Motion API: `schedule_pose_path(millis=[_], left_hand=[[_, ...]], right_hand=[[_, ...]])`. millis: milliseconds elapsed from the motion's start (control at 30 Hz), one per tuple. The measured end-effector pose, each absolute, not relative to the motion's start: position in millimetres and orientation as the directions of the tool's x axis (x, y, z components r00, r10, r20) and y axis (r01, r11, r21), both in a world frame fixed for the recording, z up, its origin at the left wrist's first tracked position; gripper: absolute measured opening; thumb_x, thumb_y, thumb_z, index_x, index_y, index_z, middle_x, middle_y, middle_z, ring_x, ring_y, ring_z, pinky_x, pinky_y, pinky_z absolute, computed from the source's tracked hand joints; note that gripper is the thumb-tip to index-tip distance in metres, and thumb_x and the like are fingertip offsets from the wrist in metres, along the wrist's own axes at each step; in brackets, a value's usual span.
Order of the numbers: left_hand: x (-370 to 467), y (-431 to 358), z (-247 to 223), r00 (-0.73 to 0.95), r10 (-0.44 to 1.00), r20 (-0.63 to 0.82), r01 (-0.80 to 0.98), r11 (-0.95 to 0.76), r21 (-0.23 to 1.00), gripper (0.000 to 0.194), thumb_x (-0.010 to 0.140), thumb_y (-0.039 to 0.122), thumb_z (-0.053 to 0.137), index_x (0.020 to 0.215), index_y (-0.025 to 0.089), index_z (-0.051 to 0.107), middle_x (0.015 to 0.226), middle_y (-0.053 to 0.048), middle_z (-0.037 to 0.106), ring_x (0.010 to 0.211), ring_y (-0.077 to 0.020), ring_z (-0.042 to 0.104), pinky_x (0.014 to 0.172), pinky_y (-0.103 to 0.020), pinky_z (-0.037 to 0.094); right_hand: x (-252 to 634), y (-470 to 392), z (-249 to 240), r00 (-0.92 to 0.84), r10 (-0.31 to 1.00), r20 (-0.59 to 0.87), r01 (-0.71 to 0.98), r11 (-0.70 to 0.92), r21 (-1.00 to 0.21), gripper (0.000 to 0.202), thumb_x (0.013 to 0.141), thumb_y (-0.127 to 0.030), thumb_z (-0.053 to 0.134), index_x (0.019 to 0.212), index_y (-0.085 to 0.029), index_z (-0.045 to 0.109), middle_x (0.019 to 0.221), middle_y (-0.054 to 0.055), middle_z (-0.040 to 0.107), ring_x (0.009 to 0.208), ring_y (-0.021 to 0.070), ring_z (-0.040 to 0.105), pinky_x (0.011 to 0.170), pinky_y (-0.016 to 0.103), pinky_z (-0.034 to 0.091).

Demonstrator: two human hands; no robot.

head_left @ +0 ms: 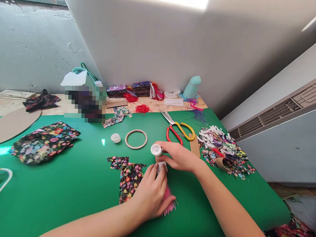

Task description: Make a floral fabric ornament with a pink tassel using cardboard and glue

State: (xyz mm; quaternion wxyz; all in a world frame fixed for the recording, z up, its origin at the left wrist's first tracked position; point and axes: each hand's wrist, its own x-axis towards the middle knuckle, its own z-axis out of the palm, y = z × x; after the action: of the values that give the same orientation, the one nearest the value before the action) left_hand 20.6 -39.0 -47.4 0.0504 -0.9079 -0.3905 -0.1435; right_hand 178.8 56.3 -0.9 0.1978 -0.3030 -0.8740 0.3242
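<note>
Around a small white bottle [156, 150] the fingers of my right hand [176, 155] are closed, with the bottle's round white end facing up. My left hand [151, 192] lies just below it, fingertips on a small white piece [161, 166]. Pink tassel strands [168, 202] fan out from under that hand, which hides the rest of the tassel. Beside my left hand lies a dark floral fabric piece [128, 179], partly covered by it. A loose white cap [115, 138] and a pale ring [136, 138] rest farther up on the green mat.
Scissors [177, 127] with red and yellow handles lie beyond my right hand. Fabric and paper scraps [224, 150] pile up at right. At left are floral fabric [44, 142] and a cardboard oval [14, 125]. A mint bottle [193, 87] and red threads [142, 108] sit at the back.
</note>
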Motion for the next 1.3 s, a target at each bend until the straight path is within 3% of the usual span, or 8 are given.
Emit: schedule_pose_path(millis=[167,267,533,733,967,1300], left_hand=[[20.5,-39.7,-47.5,0.65,0.698,0.301,0.725,-0.688,0.031,0.064,0.085,0.055,0.042,0.112,0.001,0.063,0.119,-0.02,0.06,0.108,-0.0355,0.051,0.098,-0.044,0.033],[20.4,-39.7,-47.9,0.65,0.698,0.3,0.723,-0.69,0.036,0.064,0.085,0.055,0.041,0.113,0.002,0.063,0.119,-0.02,0.06,0.109,-0.0356,0.05,0.098,-0.044,0.033],[20.2,-37.4,-43.7,0.666,0.698,0.265,0.717,-0.697,0.034,0.062,0.085,0.053,0.042,0.111,0.001,0.064,0.116,-0.022,0.06,0.105,-0.0369,0.051,0.095,-0.046,0.035],[20.2,-37.1,-41.8,0.663,0.705,0.251,0.721,-0.692,0.039,0.061,0.086,0.053,0.041,0.112,0.002,0.063,0.117,-0.021,0.06,0.104,-0.036,0.051,0.093,-0.046,0.037],[21.0,-39.2,-42.4,0.665,0.71,0.231,0.721,-0.691,0.048,0.062,0.087,0.051,0.04,0.116,0.001,0.059,0.119,-0.021,0.059,0.102,-0.0322,0.053,0.093,-0.043,0.038],[22.0,-39.4,-43.1,0.67,0.707,0.226,0.72,-0.693,0.037,0.057,0.086,0.049,0.043,0.112,0.002,0.062,0.115,-0.021,0.061,0.099,-0.0328,0.053,0.091,-0.044,0.038]], right_hand=[[185.8,54.7,-0.9,-0.643,0.719,0.263,0.327,0.569,-0.755,0.038,0.087,-0.014,0.051,0.124,-0.018,0.045,0.119,0.01,0.06,0.104,0.0198,0.06,0.089,0.032,0.051],[186.2,53.4,-3.6,-0.652,0.721,0.236,0.282,0.52,-0.807,0.039,0.087,-0.015,0.052,0.125,-0.019,0.045,0.117,0.008,0.06,0.102,0.0175,0.061,0.089,0.029,0.051],[181.3,53.6,-2.9,-0.756,0.647,0.099,0.381,0.557,-0.738,0.04,0.087,-0.012,0.052,0.125,-0.015,0.044,0.112,0.013,0.062,0.098,0.0207,0.062,0.086,0.034,0.05],[185.7,54.1,8.3,-0.775,0.63,0.047,0.426,0.576,-0.697,0.042,0.085,-0.01,0.053,0.126,-0.015,0.044,0.117,0.013,0.061,0.106,0.0231,0.06,0.09,0.035,0.048],[192.9,49.5,10.1,-0.687,0.693,0.218,0.278,0.528,-0.802,0.038,0.087,-0.011,0.051,0.124,-0.019,0.046,0.116,0.009,0.06,0.102,0.0176,0.061,0.088,0.03,0.05],[187.3,54.8,-0.2,-0.804,0.581,0.124,0.321,0.601,-0.732,0.027,0.087,-0.013,0.052,0.114,-0.017,0.053,0.107,0.009,0.063,0.098,0.0196,0.06,0.084,0.031,0.049]])
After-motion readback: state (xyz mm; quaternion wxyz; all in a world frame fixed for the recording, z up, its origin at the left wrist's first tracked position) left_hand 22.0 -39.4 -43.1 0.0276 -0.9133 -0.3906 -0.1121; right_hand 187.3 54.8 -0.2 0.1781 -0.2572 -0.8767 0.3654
